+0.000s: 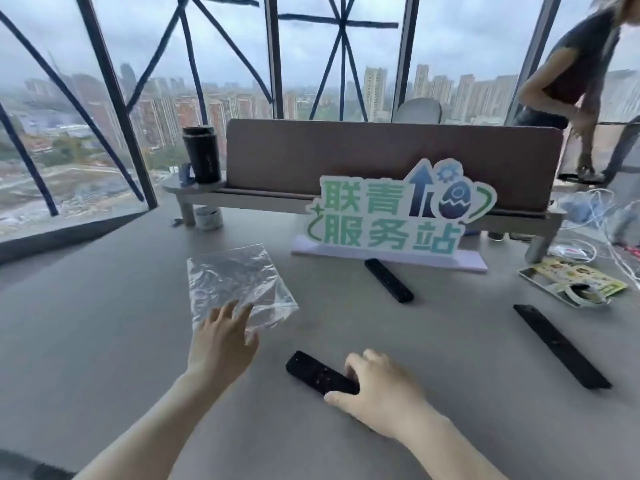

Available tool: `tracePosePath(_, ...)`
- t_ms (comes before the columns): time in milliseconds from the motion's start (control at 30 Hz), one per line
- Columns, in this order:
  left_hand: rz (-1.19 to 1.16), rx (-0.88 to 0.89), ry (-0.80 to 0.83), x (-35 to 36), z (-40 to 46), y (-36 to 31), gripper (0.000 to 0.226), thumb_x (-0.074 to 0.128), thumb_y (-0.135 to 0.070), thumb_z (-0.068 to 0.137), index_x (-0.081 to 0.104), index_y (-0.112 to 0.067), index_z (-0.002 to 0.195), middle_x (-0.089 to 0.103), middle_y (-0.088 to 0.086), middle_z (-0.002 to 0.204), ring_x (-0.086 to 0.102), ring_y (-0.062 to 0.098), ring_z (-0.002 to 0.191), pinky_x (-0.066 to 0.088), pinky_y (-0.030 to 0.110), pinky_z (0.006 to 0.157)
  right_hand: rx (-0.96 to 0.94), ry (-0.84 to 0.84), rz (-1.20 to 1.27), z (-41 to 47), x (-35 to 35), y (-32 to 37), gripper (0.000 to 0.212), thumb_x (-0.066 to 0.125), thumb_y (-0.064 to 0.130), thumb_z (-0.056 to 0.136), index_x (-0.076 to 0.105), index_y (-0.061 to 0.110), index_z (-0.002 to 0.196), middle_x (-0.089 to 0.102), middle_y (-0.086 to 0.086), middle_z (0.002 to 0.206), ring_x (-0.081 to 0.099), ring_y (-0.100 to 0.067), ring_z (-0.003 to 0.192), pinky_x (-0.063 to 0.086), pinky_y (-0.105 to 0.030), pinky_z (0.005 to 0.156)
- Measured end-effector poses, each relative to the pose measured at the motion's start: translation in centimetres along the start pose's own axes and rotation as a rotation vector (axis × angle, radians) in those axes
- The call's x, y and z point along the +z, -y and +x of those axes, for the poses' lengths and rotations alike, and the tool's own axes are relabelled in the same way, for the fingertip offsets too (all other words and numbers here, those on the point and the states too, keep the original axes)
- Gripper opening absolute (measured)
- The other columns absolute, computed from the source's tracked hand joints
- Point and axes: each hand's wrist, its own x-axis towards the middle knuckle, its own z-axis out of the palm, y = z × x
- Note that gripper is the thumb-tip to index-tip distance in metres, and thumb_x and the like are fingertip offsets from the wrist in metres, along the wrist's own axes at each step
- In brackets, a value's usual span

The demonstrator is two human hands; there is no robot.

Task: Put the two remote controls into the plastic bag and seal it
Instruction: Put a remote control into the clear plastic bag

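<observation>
Big windows stand behind our grey counter [104, 323]. Our right hand [377, 386] closes on the near remote [318, 374]. Our left hand [221, 341], fingers spread, touches the bag [235, 282]. Next we open it. Another remote [388, 280] waits farther off.

Big grey table [104, 323]. On it: a crinkly clear bag [235, 282], three black remotes [320, 372] [388, 280] [561, 346], a sign [391, 216] on its base, a riser shelf [346, 199], tape [209, 218], some cables [588, 230] and a packet [571, 280].
</observation>
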Motion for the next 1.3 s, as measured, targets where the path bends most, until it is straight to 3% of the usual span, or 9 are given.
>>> tracePosePath(200, 0.06, 0.008, 0.016, -0.2, 0.2, 0.9, 0.015, 0.061, -0.006, 0.076, 0.069, -0.019, 0.078, 0.066, 0.004, 0.079, 0.066, 0.034, 0.077, 0.055, 0.04, 0.061, 0.042, 0.023, 0.09, -0.7, -0.1, 0.9, 0.033, 0.059, 0.05, 0.081, 0.048, 0.02, 0.088, 0.061, 0.003, 0.084, 0.053, -0.021, 0.071, 0.037, -0.032, 0.055)
tracePosePath(333, -0.003, 0.113, -0.049, -1.2, 0.6, -0.9, 0.008, 0.06, -0.01, 0.078, 0.063, -0.016, 0.073, 0.06, 0.006, 0.073, 0.064, 0.037, 0.06, 0.046, 0.036, 0.047, 0.086, 0.079, 0.723, -0.7, -1.5, 1.1, 0.019, 0.062, 0.03, 0.087, 0.053, 0.016, 0.078, 0.062, -0.004, 0.059, 0.044, -0.012, 0.036, 0.031, -0.021, 0.036)
tracePosePath(500, -0.164, 0.232, -0.106, -2.0, 0.2, -4.0, 0.007, 0.054, -0.012, 0.081, 0.061, -0.012, 0.08, 0.057, 0.01, 0.08, 0.06, 0.041, 0.06, 0.047, 0.04, 0.048, 0.224, 0.283, 1.008, 2.2, -3.5, 2.8, 0.01, 0.058, 0.019, 0.09, 0.055, 0.016, 0.082, 0.057, -0.004, 0.064, 0.027, -0.009, 0.036, 0.015, -0.016, 0.034)
tracePosePath(600, -0.305, 0.194, -0.136, -2.7, 0.0, -5.1, 0.013, 0.052, -0.015, 0.085, 0.064, -0.014, 0.089, 0.06, 0.008, 0.091, 0.062, 0.038, 0.071, 0.051, 0.043, 0.057, 0.202, 0.279, 1.224, 4.3, -3.7, 4.3, 0.012, 0.056, 0.015, 0.096, 0.062, 0.008, 0.088, 0.06, -0.008, 0.07, 0.043, -0.011, 0.044, 0.037, -0.017, 0.034)
tracePosePath(700, -0.413, 0.147, -0.157, -2.9, 0.2, -5.9, 0.011, 0.053, -0.017, 0.086, 0.064, -0.015, 0.089, 0.062, 0.004, 0.094, 0.062, 0.034, 0.074, 0.052, 0.044, 0.062, 0.234, 0.075, 1.362, 5.0, -3.5, 3.9, 0.019, 0.05, 0.001, 0.096, 0.066, 0.001, 0.087, 0.066, -0.016, 0.077, 0.06, -0.023, 0.058, 0.057, -0.03, 0.056)
tracePosePath(833, -0.464, 0.146, -0.167, -2.4, 0.7, -6.6, 0.009, 0.052, -0.019, 0.086, 0.061, -0.017, 0.083, 0.062, -0.002, 0.093, 0.061, 0.029, 0.077, 0.05, 0.04, 0.061, 0.372, -0.281, 1.077, 5.8, -3.2, -1.1, 0.027, 0.04, 0.002, 0.089, 0.067, 0.006, 0.089, 0.069, -0.01, 0.079, 0.059, -0.024, 0.053, 0.056, -0.037, 0.056)
tracePosePath(933, -0.47, 0.143, -0.16, -1.7, 1.0, -7.8, 0.011, 0.05, -0.025, 0.089, 0.06, -0.021, 0.085, 0.062, -0.006, 0.095, 0.062, 0.027, 0.08, 0.049, 0.037, 0.062, 0.422, -0.438, 0.651, 8.0, -4.1, -5.4, 0.026, 0.046, 0.017, 0.09, 0.065, 0.016, 0.107, 0.073, -0.008, 0.096, 0.067, -0.032, 0.077, 0.055, -0.039, 0.068)
tracePosePath(1100, -0.446, 0.167, -0.172, -0.6, 2.2, -9.2, 0.011, 0.047, -0.027, 0.091, 0.056, -0.024, 0.087, 0.064, -0.004, 0.091, 0.062, 0.029, 0.079, 0.048, 0.037, 0.062, 0.498, -0.451, 0.278, 14.3, -4.5, -8.9, 0.048, 0.046, 0.043, 0.096, 0.057, 0.004, 0.121, 0.056, -0.019, 0.122, 0.058, -0.037, 0.109, 0.047, -0.041, 0.087)
tracePosePath(1300, -0.441, 0.138, -0.139, 0.0, 3.6, -8.9, 0.02, 0.047, -0.036, 0.09, 0.066, -0.032, 0.095, 0.07, -0.008, 0.098, 0.064, 0.024, 0.089, 0.051, 0.036, 0.066, 0.473, -0.371, 0.123, 16.4, -3.7, -9.7, 0.037, 0.054, 0.043, 0.09, 0.057, 0.011, 0.109, 0.064, -0.01, 0.102, 0.065, -0.033, 0.096, 0.044, -0.035, 0.068)
